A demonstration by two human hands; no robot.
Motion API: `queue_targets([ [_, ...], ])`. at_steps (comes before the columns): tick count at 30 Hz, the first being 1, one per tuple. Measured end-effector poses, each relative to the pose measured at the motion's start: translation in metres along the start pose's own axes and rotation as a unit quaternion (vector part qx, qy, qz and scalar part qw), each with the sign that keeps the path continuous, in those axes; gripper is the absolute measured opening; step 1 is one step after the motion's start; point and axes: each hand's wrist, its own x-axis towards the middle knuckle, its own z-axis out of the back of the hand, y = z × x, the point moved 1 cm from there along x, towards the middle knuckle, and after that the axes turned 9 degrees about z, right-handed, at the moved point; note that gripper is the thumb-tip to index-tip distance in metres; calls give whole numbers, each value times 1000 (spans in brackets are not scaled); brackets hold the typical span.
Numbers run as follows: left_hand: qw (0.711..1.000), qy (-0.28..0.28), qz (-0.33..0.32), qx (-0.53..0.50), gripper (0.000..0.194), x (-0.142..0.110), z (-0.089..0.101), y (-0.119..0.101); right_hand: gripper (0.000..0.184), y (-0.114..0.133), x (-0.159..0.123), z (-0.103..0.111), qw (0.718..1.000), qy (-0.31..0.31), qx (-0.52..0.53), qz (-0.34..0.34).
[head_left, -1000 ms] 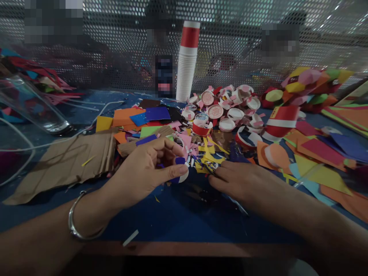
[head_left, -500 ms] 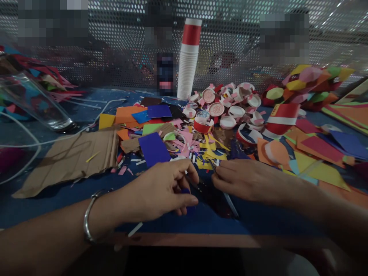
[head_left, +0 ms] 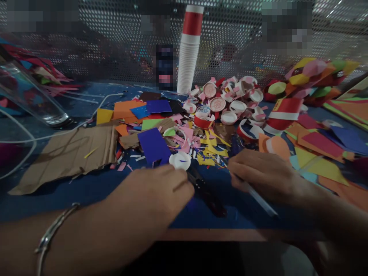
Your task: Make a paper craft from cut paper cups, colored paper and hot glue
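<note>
**Stick gripped in R hand; white disc just ahead of L hand**

A slim translucent pen-like stick point(head_left: 263, 202) is held in the R hand point(head_left: 234, 174), fingers closed around it, palm down. Its long axis is slanted, w/ the visible end pointed back twd the near edge & outward to the R; the front end is mostly hidden by the fingers.

The L hand point(head_left: 184, 184) is turned palm down w/ fingers curled. A bit of blue is glimpsed at its underside, but whether anything is gripped can't be told.

Key relation: a shallow white round paper-cup base point(head_left: 176, 158) is set directly beyond the L fingers, on the far side from the wearer. By far the nearer hand is the L; the R is set off to the side, w/ a gap btwn. Contact btwn disc & L fingers can't be confirmed.

Btwn the hands, a long dark riveted tool point(head_left: 211, 197) is laid flat on the blue tabletop point(head_left: 97, 186), its axis roughly parallel to the stick's, its far end just beside the L fingers. Beyond & left of the disc, a dark-blue paper rectangle point(head_left: 153, 145) is seen; twd the R hand, yellow paper scraps point(head_left: 212, 148) are strewn.
</note>
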Motion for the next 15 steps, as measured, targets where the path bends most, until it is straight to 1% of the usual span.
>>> queue_targets([
  [1, 998, 1, -55, 5, 19, -5, -4, -6, 16, 9, 1, 2, 998, -46, 4, -38],
  [2, 996, 0, -82, 16, 20, -11, -9, -10, 21, 19, 4, 3, 994, -81, 19, -71],
  [3, 995, -8, -98, 23, 23, -16, -15, -14, 24, 30, 7, 3, 989, -99, 29, -104],
  [5, 992, -24, -117, 29, 27, -25, -26, -19, 20, 50, 14, 3, 973, -141, 59, -173],
  [6, 991, -34, -126, 32, 28, -29, -31, -20, 20, 58, 18, 1, 969, -120, 92, -197],
  [7, 991, -33, -128, 36, 28, -32, -35, -19, 20, 65, 21, -2, 964, -117, 126, -202],
  [8, 990, -35, -130, 38, 27, -34, -39, -19, 21, 69, 23, -4, 962, -124, 151, -193],
  [10, 990, -32, -131, 38, 26, -36, -44, -16, 25, 73, 22, -9, 963, -113, 176, -168],
  [12, 990, -34, -130, 34, 26, -37, -47, -15, 26, 73, 19, -14, 970, -74, 168, -157],
  [13, 991, -40, -126, 31, 26, -37, -48, -15, 26, 72, 17, -15, 974, -73, 155, -150],
  [14, 991, -47, -121, 28, 27, -38, -49, -16, 28, 71, 16, -15, 975, -61, 144, -159],
  [15, 992, -53, -115, 24, 28, -38, -51, -17, 28, 72, 16, -15, 976, -67, 128, -165],
])
